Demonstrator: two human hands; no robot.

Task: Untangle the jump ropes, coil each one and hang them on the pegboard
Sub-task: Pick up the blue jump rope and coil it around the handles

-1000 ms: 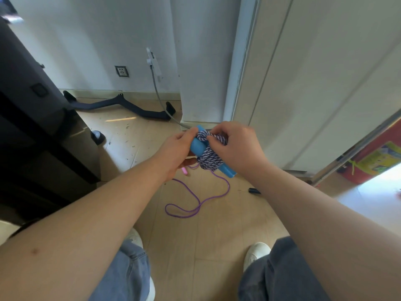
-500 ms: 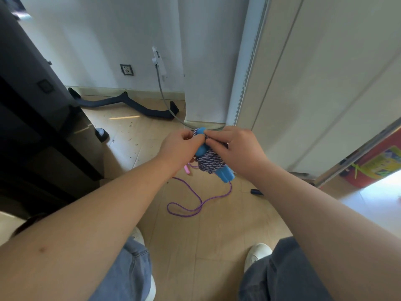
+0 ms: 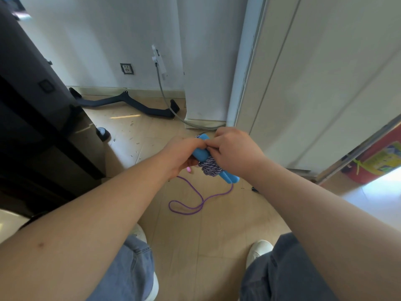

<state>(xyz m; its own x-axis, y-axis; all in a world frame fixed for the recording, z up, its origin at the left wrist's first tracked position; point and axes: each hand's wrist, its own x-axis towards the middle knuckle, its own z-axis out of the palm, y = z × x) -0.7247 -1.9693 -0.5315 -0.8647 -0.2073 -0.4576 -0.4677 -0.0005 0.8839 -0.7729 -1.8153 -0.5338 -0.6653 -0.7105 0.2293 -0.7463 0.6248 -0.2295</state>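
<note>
- We are holding the blue handles (image 3: 200,151) up in front of us, above the floor (image 3: 195,246), with the striped rope (image 3: 211,168) wound around their middle.
- The left hand (image 3: 184,153) is gripping the far end of the handles, its fingers curling round from the left.
- The right hand (image 3: 236,154) is lying over the bundle from the right, fingers curled onto the windings. Its thumb is meeting the left thumb just above them, and we cannot tell whether a loose end is pinched there.
- The handles are lying side by side, their long axis slanting from far-left to near-right, with the near ends poking out below the right hand.
- The windings are sitting right under the right hand, the nearer one, so we are judging it the hand to finish the tuck while the left steadies.
- A thin purple rope (image 3: 195,203) is looping uncoiled on the floor beneath, one strand rising toward the left hand.
- A small pink piece (image 3: 188,169) is showing under that hand, too small to name.
- The pegboard is not showing anywhere in view.
</note>
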